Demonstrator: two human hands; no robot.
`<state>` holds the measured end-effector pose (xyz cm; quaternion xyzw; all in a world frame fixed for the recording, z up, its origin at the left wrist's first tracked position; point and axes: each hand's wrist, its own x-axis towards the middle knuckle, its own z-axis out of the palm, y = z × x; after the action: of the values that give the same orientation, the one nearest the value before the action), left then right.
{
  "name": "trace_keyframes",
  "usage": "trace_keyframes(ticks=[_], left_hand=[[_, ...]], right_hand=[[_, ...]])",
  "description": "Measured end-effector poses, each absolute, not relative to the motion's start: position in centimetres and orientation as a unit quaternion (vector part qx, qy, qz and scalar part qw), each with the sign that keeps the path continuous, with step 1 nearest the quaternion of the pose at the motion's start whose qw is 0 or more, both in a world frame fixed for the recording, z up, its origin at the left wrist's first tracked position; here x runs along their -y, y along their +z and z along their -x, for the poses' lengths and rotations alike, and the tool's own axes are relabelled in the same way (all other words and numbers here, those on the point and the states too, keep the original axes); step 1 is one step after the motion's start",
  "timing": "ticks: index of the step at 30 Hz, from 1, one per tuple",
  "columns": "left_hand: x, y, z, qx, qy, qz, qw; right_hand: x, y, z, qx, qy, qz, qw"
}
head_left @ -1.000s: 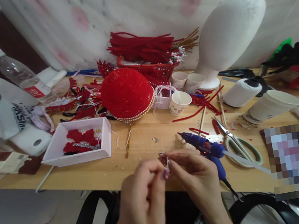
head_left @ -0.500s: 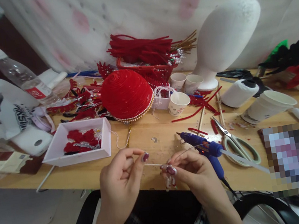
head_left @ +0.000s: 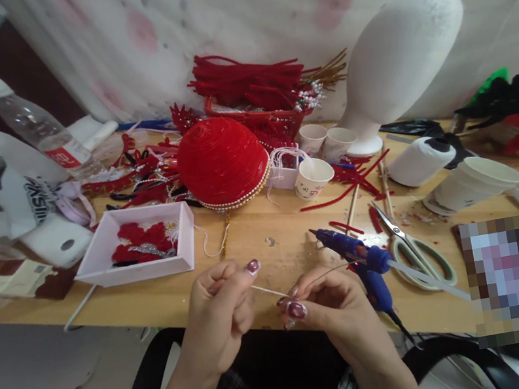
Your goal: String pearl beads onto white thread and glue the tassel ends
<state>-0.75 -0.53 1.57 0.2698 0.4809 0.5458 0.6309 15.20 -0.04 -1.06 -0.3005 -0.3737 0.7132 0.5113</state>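
Note:
A short white thread [head_left: 269, 290] is stretched taut between my hands, over the table's front edge. My left hand [head_left: 219, 311] is closed, pinching one end of it between thumb and fingers. The other end runs into the pinched fingertips of my right hand [head_left: 341, 307]. A thin dark wire [head_left: 329, 270] sticks out from those fingertips toward the right. Whatever else the right fingers cover is mostly hidden. Just beyond the right hand lies a blue glue gun [head_left: 348, 247] with a clear glue stick in its back.
Scissors [head_left: 416, 254] lie right of the glue gun. A white box [head_left: 184, 250] with red pieces stands at left. Behind are a red beaded cap [head_left: 224, 160], paper cups [head_left: 314, 180], a white foam head [head_left: 408, 56], a thread spool [head_left: 416, 163] and a plastic bottle [head_left: 37, 129].
My left hand has turned slightly, and the thread slopes more steeply down to the right. The small beaded piece that hung below my right fingertips is now mostly hidden.

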Motion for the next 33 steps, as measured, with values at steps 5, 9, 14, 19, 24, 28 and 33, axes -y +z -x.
trace_keyframes(ticks=[5, 9, 14, 19, 24, 28, 33], left_hand=[[1.5, 2.6, 0.0, -0.477, 0.580, -0.500, 0.431], [2.9, 2.3, -2.1, -0.381, 0.537, -0.721, 0.216], [3.5, 1.8, -3.1, -0.357, 0.531, -0.751, 0.160], [1.9, 1.7, -0.6, -0.478, 0.567, -0.629, 0.232], [0.0, 0.3, 0.6, -0.515, 0.587, -0.494, 0.383], [0.9, 0.7, -0.2, -0.522, 0.577, -0.565, 0.275], [3.2, 0.5, -2.4, -0.365, 0.484, -0.791, 0.086]], right_hand=[[-0.2, -0.6, -14.4, 0.438, 0.570, 0.400, 0.568], [0.0, 0.1, -14.0, 0.472, 0.507, 0.429, 0.579], [-0.1, -0.1, -14.5, 0.474, 0.505, 0.431, 0.578], [-0.4, -1.0, -15.7, 0.402, 0.652, 0.348, 0.541], [-0.1, -0.9, -15.9, 0.378, 0.730, 0.292, 0.488], [-0.1, -0.5, -15.2, 0.429, 0.621, 0.394, 0.524], [-0.2, -0.2, -14.2, 0.514, 0.482, 0.437, 0.559]])
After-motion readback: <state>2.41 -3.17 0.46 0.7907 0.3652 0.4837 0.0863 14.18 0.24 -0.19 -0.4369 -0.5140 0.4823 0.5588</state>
